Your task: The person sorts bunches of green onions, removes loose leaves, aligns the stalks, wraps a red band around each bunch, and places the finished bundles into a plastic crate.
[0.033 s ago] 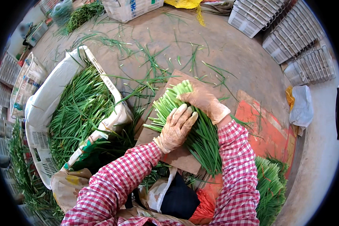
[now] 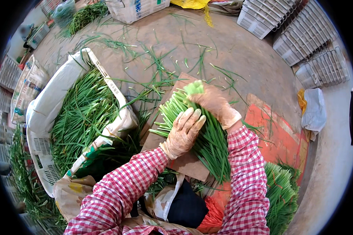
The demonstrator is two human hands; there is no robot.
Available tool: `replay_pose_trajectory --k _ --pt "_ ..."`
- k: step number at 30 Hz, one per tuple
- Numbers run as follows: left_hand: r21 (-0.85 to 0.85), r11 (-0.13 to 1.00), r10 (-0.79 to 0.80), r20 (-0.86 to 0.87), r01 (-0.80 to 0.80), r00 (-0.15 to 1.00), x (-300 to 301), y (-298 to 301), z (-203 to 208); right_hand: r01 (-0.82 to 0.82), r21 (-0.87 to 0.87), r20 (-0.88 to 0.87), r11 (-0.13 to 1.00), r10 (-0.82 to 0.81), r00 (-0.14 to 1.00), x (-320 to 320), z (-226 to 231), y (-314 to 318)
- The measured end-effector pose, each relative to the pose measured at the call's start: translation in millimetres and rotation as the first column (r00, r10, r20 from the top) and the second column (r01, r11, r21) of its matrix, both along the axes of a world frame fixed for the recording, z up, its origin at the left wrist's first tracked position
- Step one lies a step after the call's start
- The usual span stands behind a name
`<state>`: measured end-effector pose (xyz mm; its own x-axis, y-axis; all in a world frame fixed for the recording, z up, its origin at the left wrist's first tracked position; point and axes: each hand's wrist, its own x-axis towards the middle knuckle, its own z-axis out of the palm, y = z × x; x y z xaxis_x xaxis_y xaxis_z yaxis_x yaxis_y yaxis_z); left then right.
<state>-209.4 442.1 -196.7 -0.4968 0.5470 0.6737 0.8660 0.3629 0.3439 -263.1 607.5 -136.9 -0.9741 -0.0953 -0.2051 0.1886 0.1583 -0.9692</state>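
Note:
A bunch of garlic chives [image 2: 211, 150] lies slanted in front of me on a brown cardboard sheet [image 2: 188, 166], its pale cut ends pointing up and left. My gloved left hand [image 2: 184, 133] presses on the bunch from the near left, fingers curved over the stalks. At the far right side of the bunch, my gloved right hand [image 2: 215, 105] is closed round some upper stalks, slightly blurred; its fingertips are partly hidden. To the left, a white lined crate [image 2: 39, 156] holds many loose chives [image 2: 82, 113].
Stacked bundles of chives [image 2: 280, 192] lie by my right forearm, near a red-orange board [image 2: 270, 133]. Red ties [image 2: 211, 215] sit near my lap. Scattered chives [image 2: 157, 58] litter the floor beyond. Stacked crates [image 2: 306, 33] stand at the far right, along the wall.
My right hand has shifted slightly right, with the stalk tips it grips now blurred. The left hand stays in place on the bunch.

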Motion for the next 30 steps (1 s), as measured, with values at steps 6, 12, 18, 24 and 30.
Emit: replay_pose_trajectory --k 6,12,18,24,30 --pt "-0.033 0.999 -0.021 0.068 0.023 0.997 -1.4 -2.8 -2.1 0.193 -0.326 -0.046 0.925 -0.219 0.975 26.5 24.0 10.5" --pt "-0.144 0.988 -0.04 0.145 0.061 0.989 -0.6 -7.6 2.4 0.188 0.197 -0.309 0.962 -0.121 0.943 20.8 15.9 -12.5" --pt "0.019 0.998 0.061 -0.003 -0.061 0.998 -3.7 -6.7 16.3 0.203 -0.103 -0.197 0.974 -0.22 0.955 19.7 12.6 -20.0" --pt "0.354 0.932 -0.245 0.447 0.082 0.86 -13.1 -4.2 18.6 0.183 -0.38 -0.23 0.907 -0.284 0.931 25.1 10.7 -5.9" --pt "-0.226 0.973 0.062 0.059 -0.047 0.996 -13.8 26.9 -7.4 0.299 -0.33 -0.297 0.895 -0.399 0.867 75.0 70.1 32.4"
